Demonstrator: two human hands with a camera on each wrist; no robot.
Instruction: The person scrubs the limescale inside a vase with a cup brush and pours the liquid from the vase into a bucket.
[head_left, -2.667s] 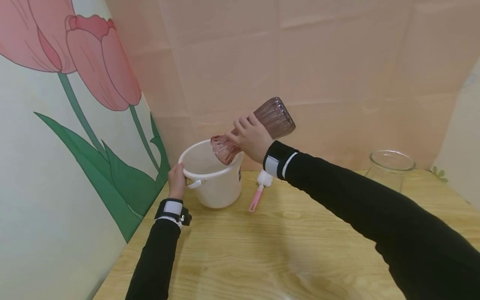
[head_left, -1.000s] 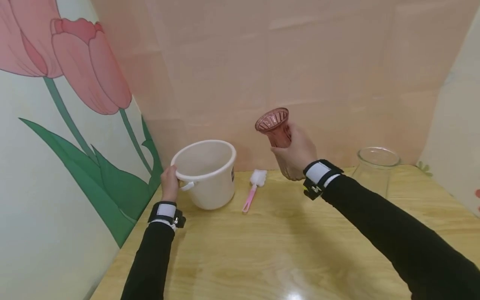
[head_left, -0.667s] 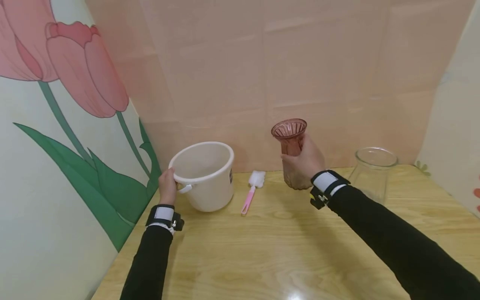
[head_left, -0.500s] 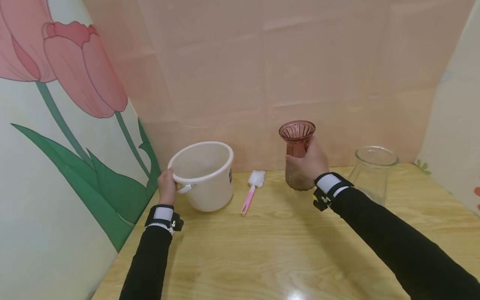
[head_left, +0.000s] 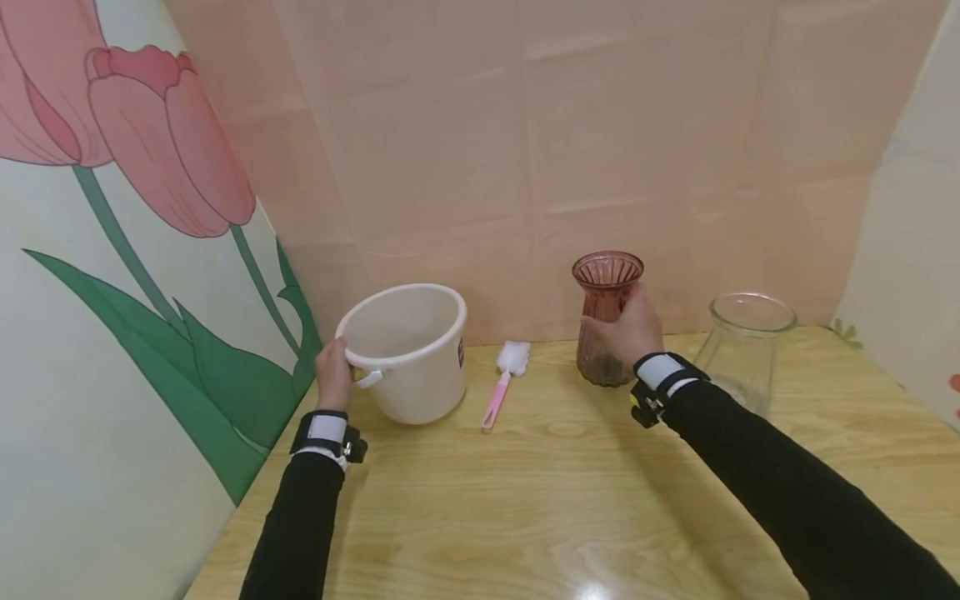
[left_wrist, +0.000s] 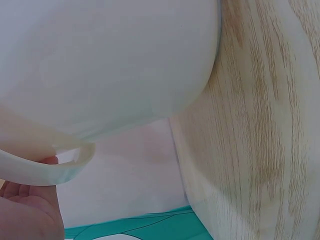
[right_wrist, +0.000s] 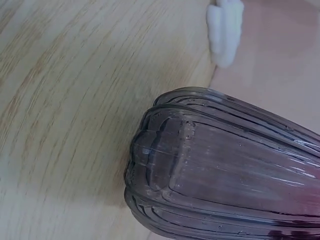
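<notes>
A ribbed pink glass vase (head_left: 606, 292) stands upright on the wooden table (head_left: 525, 500) near the back wall. My right hand (head_left: 626, 333) grips its body. In the right wrist view the vase (right_wrist: 225, 170) fills the frame with its base at the table. A white plastic bucket (head_left: 408, 350) sits at the back left, and my left hand (head_left: 332, 372) holds its rim above the handle. The left wrist view shows the bucket wall (left_wrist: 110, 65) and its handle (left_wrist: 45, 170) by my palm.
A pink-handled brush with a white sponge head (head_left: 504, 377) lies between bucket and vase. A clear glass vase (head_left: 742, 346) stands right of the pink one. A tulip-painted wall (head_left: 135, 292) borders the table on the left, a pink wall behind.
The right hand lifted the pink vase away from the bucket, turned it upright, carried it rightward and lowered it onto the table. The left hand stayed on the bucket rim.
</notes>
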